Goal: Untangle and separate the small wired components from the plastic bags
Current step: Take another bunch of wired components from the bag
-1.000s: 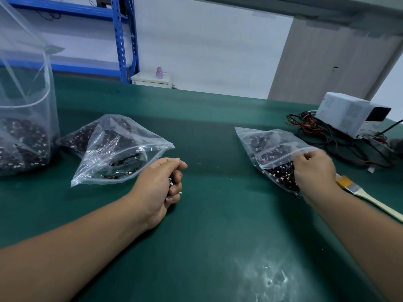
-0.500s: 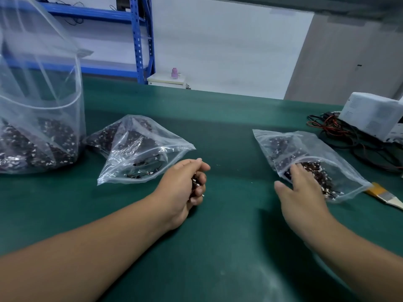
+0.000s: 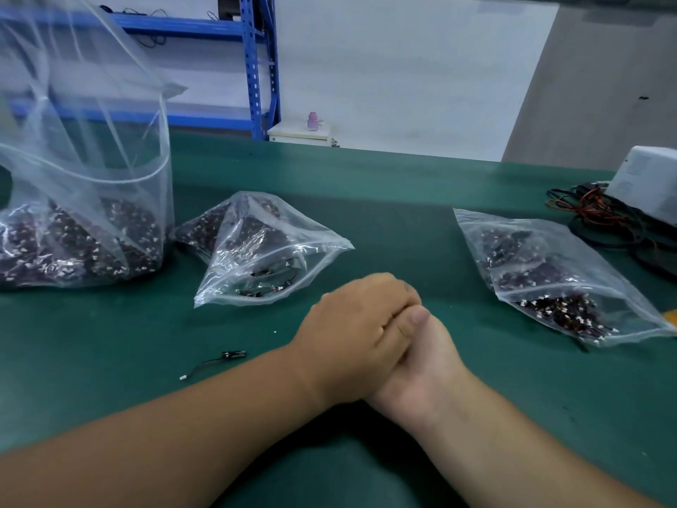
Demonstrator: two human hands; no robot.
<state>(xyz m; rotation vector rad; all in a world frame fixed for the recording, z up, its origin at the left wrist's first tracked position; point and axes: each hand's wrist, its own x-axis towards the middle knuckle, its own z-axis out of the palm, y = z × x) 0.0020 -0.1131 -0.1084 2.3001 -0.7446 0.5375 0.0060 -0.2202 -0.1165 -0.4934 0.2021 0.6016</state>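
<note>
My left hand (image 3: 351, 335) and my right hand (image 3: 425, 372) meet at the middle of the green table (image 3: 384, 199). The left hand lies over the right one with its fingers curled down, and the right hand's fingers are hidden under it. Whatever sits between the hands is out of sight. One small wired component (image 3: 219, 361) lies loose on the table just left of my left wrist. A clear middle bag (image 3: 263, 251) with few components sits beyond the hands. A fuller right bag (image 3: 549, 276) lies on the right.
A tall open bag (image 3: 84, 214), heaped with components, stands at the far left. A white box (image 3: 648, 181) and tangled cables (image 3: 604, 218) occupy the right rear corner. A brush tip (image 3: 670, 317) pokes in at the right edge. Blue shelving (image 3: 256, 67) stands behind the table.
My right hand left the right bag and moved left under my left hand. One wired component now lies on the table by my left wrist.
</note>
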